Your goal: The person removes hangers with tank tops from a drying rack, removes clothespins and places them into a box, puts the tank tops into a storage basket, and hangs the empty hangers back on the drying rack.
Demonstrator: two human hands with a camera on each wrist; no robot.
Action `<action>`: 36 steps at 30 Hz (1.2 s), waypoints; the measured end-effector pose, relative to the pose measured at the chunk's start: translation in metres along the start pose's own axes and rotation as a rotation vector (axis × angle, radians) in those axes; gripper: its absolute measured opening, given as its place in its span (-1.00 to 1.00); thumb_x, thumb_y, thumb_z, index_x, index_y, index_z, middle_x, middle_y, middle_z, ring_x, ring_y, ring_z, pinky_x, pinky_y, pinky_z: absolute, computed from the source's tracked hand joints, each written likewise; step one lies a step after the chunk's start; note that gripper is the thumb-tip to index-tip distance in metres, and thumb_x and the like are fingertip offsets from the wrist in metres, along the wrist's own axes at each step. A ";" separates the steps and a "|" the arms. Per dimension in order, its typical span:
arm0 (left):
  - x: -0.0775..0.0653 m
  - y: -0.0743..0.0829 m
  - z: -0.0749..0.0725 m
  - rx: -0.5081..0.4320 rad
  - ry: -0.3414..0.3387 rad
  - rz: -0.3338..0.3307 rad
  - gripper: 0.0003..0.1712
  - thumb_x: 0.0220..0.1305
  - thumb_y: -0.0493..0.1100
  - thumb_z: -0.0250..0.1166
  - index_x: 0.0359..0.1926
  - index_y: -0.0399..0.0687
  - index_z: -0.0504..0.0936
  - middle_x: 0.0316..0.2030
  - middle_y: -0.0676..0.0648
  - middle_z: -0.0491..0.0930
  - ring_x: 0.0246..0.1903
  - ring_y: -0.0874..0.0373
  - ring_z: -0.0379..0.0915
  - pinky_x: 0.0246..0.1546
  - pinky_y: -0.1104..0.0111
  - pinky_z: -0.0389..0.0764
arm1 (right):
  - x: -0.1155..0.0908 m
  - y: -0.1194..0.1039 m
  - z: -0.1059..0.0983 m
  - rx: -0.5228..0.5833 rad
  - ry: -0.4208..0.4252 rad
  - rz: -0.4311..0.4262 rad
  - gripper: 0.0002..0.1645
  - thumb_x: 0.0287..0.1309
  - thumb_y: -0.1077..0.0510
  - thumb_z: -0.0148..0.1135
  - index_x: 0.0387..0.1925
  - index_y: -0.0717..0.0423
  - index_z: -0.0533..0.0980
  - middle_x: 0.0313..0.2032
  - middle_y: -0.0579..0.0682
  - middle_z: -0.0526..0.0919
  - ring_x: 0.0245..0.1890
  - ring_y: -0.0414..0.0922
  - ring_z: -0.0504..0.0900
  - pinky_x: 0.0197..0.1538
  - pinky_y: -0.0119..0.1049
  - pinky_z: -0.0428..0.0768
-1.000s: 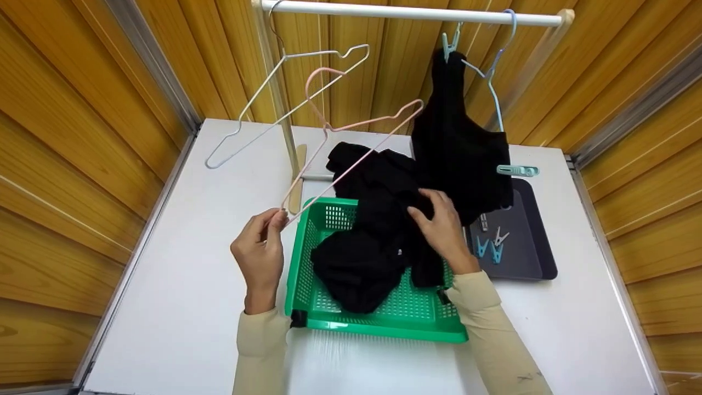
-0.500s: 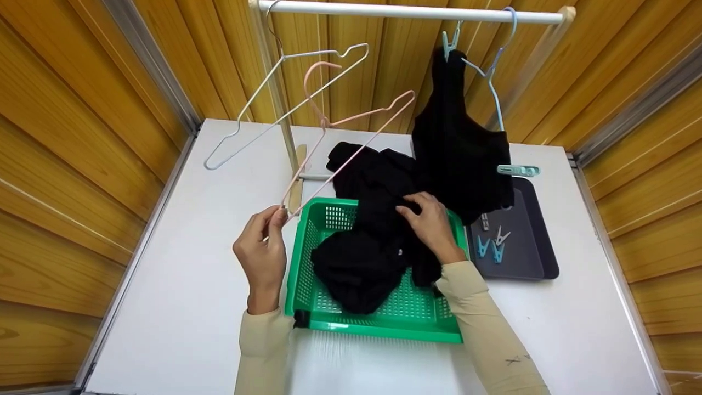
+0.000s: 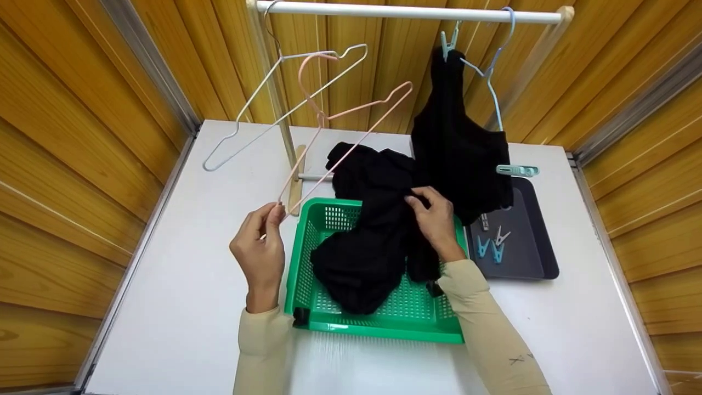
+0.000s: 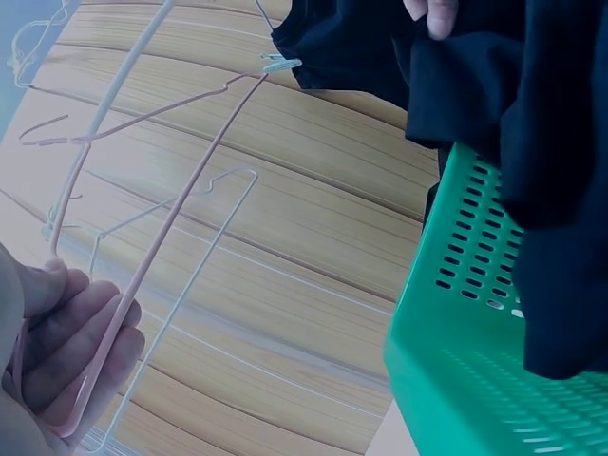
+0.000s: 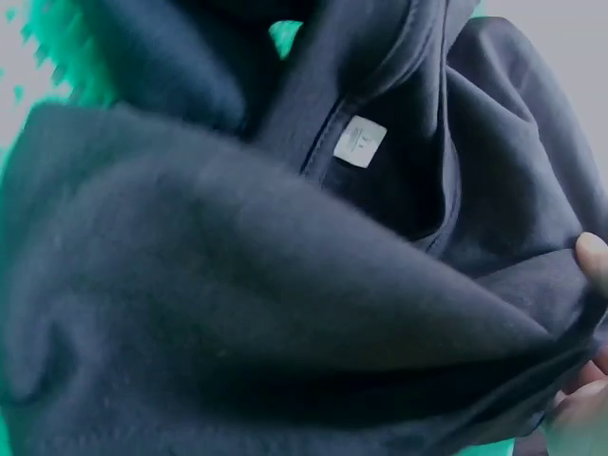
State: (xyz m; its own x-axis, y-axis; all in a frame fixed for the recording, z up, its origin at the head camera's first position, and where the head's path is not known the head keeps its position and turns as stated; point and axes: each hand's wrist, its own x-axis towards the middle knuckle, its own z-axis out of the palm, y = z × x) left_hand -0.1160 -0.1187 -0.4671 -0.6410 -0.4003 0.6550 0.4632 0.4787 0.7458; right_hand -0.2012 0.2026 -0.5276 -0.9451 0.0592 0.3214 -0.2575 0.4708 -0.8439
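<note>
- Centre-left of the frame: the left hand (image 3: pixel 258 249) pinches one end of the pink, thin-barred triangular hanger (image 4: pixel 172 220), probably because that leaves its far end and hook free.
- Centre: the right hand (image 3: pixel 436 219) pinches a fold of the black cloth garment (image 3: pixel 362 269), seemingly to separate its layers; the garment lies bunched in the green perforated plastic basket (image 3: pixel 384 334) and spills over its far rim.
- Upper right: pale-teal plastic pegs (image 3: pixel 517 170) grip the hanging black garment (image 3: pixel 460 142), presumably so it cannot slip off the blue wire hanger (image 3: pixel 488 73).
- Right: the shallow dark-grey tray (image 3: pixel 540 236) likely keeps loose pegs (image 3: pixel 497 252) together.
- Upper middle of the right wrist view: a small white label (image 5: pixel 360 142) inside the neckline; its print is too blurred to read. No brand is legible.
</note>
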 end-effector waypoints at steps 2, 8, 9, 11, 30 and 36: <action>0.001 0.001 0.000 0.000 0.007 -0.001 -0.91 0.38 -0.43 0.41 -0.14 -0.41 0.79 -0.28 -0.17 0.77 -0.28 -0.01 0.78 -0.16 0.45 0.72 | -0.001 -0.004 -0.002 0.050 0.016 0.002 -0.87 0.40 0.24 0.42 -0.10 0.22 0.75 -0.05 0.09 0.78 0.06 0.07 0.69 0.22 -0.07 0.56; 0.006 0.003 0.001 0.018 0.016 0.007 -0.92 0.38 -0.42 0.41 -0.15 -0.40 0.79 -0.27 -0.15 0.78 -0.26 0.00 0.78 -0.16 0.44 0.72 | 0.002 -0.024 -0.009 0.194 0.070 -0.031 -0.88 0.38 0.27 0.43 -0.11 0.23 0.75 -0.09 0.12 0.79 -0.10 -0.10 0.69 -0.01 -0.36 0.55; 0.006 0.003 0.001 0.021 0.018 0.009 -0.92 0.38 -0.42 0.42 -0.15 -0.40 0.79 -0.28 -0.15 0.78 -0.27 -0.01 0.78 -0.17 0.45 0.72 | 0.002 -0.028 -0.010 0.217 0.076 -0.044 -0.87 0.37 0.29 0.43 -0.10 0.26 0.75 -0.09 0.14 0.78 -0.15 -0.12 0.68 -0.08 -0.39 0.55; 0.007 0.003 0.001 0.027 0.023 0.010 -0.92 0.38 -0.42 0.42 -0.15 -0.40 0.79 -0.27 -0.14 0.78 -0.27 0.00 0.78 -0.17 0.45 0.72 | 0.003 -0.036 -0.012 0.264 0.083 -0.080 -0.87 0.36 0.33 0.41 -0.10 0.31 0.73 -0.10 0.19 0.77 -0.21 -0.14 0.67 -0.16 -0.41 0.54; 0.011 0.005 0.002 0.017 0.034 0.013 -0.92 0.38 -0.42 0.42 -0.16 -0.37 0.80 -0.29 -0.13 0.78 -0.30 0.02 0.77 -0.20 0.46 0.72 | -0.014 -0.046 -0.014 0.152 -0.646 -0.090 -0.80 0.40 0.17 0.44 0.01 0.10 0.73 -0.04 0.01 0.75 -0.03 -0.06 0.69 0.11 -0.19 0.61; 0.014 0.007 0.003 0.006 0.039 0.025 -0.93 0.38 -0.41 0.43 -0.16 -0.34 0.81 -0.30 -0.16 0.78 -0.29 0.02 0.77 -0.19 0.45 0.73 | -0.008 -0.040 -0.004 0.079 -0.435 -0.048 -0.79 0.43 -0.03 0.42 -0.14 0.01 0.74 -0.09 -0.10 0.73 -0.04 -0.12 0.68 0.11 -0.17 0.62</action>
State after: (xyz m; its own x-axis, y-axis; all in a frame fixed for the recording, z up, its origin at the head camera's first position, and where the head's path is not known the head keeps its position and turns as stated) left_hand -0.1233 -0.1184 -0.4533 -0.6045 -0.4186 0.6777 0.4748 0.4937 0.7285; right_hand -0.1825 0.1867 -0.4953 -0.9241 -0.3448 0.1648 -0.3019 0.3944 -0.8679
